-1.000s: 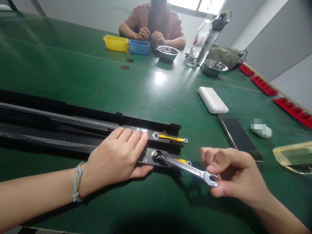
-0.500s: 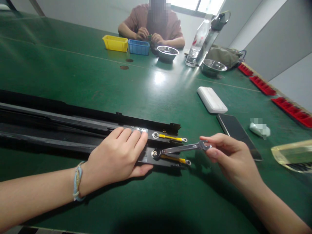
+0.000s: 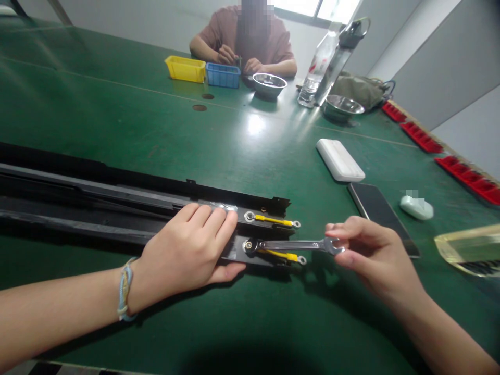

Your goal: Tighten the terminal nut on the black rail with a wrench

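My left hand (image 3: 191, 247) is wrapped over the end of long black metal rails (image 3: 128, 229), pressing them to the table. Two short yellow leads with ring terminals stick out at that end: an upper yellow lead (image 3: 273, 220) and a lower yellow lead (image 3: 287, 256). A combination wrench (image 3: 291, 245) has its ring end around the fastener of the lower lead, and its shaft lies almost level above that lead. At the wrench's open jaw, the thumb and fingers of my right hand (image 3: 378, 255) pinch the end.
Right of the rails lie a white power bank (image 3: 339, 160), a phone (image 3: 383, 216), a small white case (image 3: 416, 207) and a yellow-edged clear bag (image 3: 469, 250). Across the table a person sits behind a yellow bin (image 3: 185, 69), a blue bin (image 3: 222, 76) and a metal bowl (image 3: 269, 86). Bottles (image 3: 312, 83) stand nearby.
The wrench's free end has swung toward me, turning about its ring end, and my right hand has moved slightly with it. My left hand has stayed put. The person opposite has shifted their hands.
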